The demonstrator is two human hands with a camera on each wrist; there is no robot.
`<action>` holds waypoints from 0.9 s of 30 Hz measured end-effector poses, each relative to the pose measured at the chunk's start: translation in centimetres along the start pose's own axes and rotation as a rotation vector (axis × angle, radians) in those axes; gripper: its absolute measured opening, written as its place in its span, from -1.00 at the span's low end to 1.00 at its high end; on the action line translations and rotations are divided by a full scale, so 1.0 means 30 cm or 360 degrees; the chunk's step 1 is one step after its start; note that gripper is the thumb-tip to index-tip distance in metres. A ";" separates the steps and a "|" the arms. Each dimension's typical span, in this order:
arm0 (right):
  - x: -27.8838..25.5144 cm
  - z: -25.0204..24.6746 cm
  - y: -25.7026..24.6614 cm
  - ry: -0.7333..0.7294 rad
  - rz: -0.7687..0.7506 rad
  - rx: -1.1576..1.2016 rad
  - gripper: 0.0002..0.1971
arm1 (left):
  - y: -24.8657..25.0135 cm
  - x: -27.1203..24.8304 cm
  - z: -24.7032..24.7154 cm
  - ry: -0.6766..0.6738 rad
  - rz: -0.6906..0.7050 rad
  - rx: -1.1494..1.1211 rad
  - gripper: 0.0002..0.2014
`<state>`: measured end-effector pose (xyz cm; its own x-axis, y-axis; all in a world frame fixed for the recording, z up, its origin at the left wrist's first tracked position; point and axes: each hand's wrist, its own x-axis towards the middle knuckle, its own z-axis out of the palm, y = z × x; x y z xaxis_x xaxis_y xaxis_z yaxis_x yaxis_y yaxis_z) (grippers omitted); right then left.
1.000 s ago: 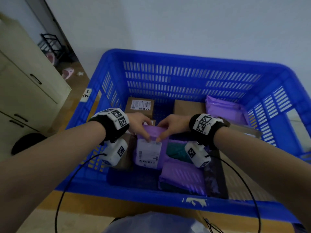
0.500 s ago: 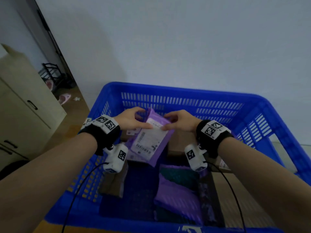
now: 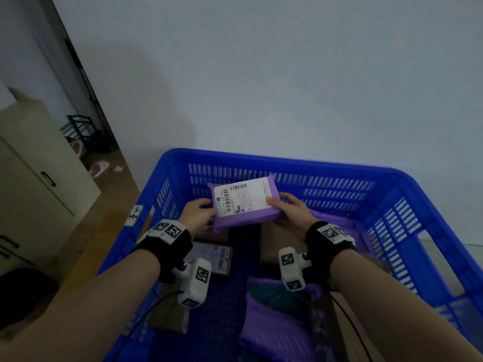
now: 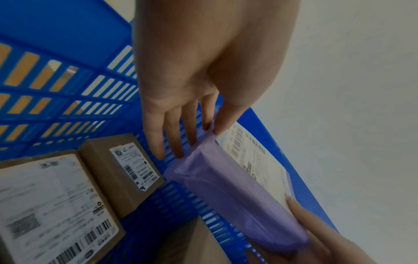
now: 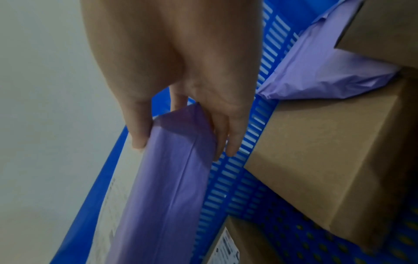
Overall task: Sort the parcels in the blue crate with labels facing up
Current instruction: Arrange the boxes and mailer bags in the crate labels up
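While raised above the slatted blue plastic crate point(image 3: 407, 184), a purple plastic mailer parcel point(image 3: 248, 218) is held.
Its ends are pinched by the left hand point(image 3: 196, 215) and right hand point(image 3: 292, 210), white label up.

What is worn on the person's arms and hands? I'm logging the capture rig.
Both forearms are bare, no sleeves. Each wrist has a black band with white square-code tags, and a white coded camera block beneath it trailing a black cable. Both hands are ungloved.

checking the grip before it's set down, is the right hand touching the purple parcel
Touching. The right wrist view shows the right hand pinching the purple parcel end, thumb on one face, fingers on the other.
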<state>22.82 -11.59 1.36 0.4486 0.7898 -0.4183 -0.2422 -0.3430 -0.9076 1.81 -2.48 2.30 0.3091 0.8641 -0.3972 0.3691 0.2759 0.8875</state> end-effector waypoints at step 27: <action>0.171 0.225 0.249 -0.0253 0.0411 -0.0284 -0.50 | -0.380 0.279 -0.098 0.0326 -0.0332 0.0081 -0.51</action>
<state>17.50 -6.66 -7.31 0.2494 0.7299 -0.6365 -0.1698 -0.6141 -0.7707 -2.40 2.83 -10.45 0.0404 0.8592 -0.5100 0.4511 0.4397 0.7766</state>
